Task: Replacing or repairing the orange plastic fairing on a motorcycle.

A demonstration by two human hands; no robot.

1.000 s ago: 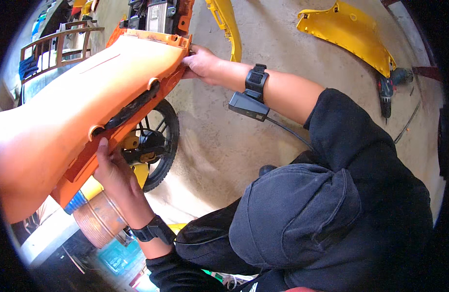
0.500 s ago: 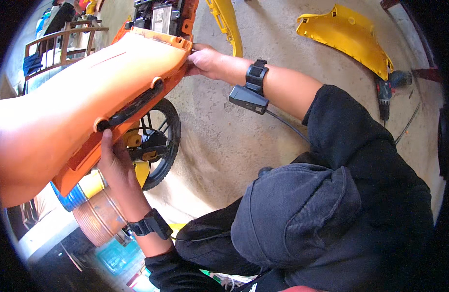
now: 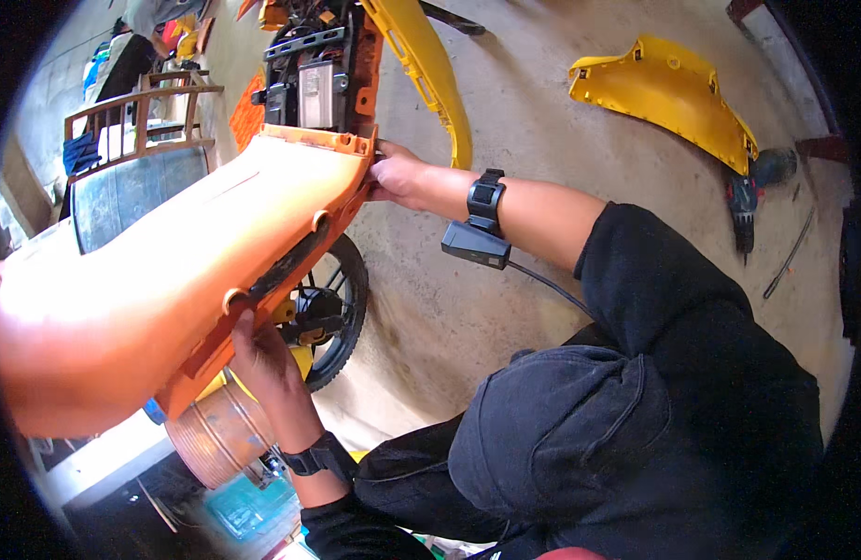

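My left hand (image 3: 267, 359) grips the lower edge of a large orange body panel (image 3: 141, 299), its thumb beside a rounded tab near a dark slot (image 3: 286, 261). My right hand (image 3: 398, 177) holds the panel's upper right end, fingers partly hidden behind it. Above that end is an orange frame with a battery-like block (image 3: 318, 93) and black parts. A spoked wheel (image 3: 351, 336) shows below the panel. Both wrists wear black straps, the right with a cabled box (image 3: 474, 245).
Yellow panels (image 3: 654, 93) (image 3: 421, 65) are at the top and upper right, with a drill (image 3: 743, 210) and thin rod (image 3: 790, 252). A wooden chair (image 3: 141, 103) and blue-grey drum (image 3: 136, 196) stand left, a rusty drum (image 3: 211, 434) low. A dark cap (image 3: 542, 429) fills the lower right.
The orange panel, both my hands and the surroundings sit lower and slightly to the right in the picture than before, showing more of the frame above. Both hands keep their hold.
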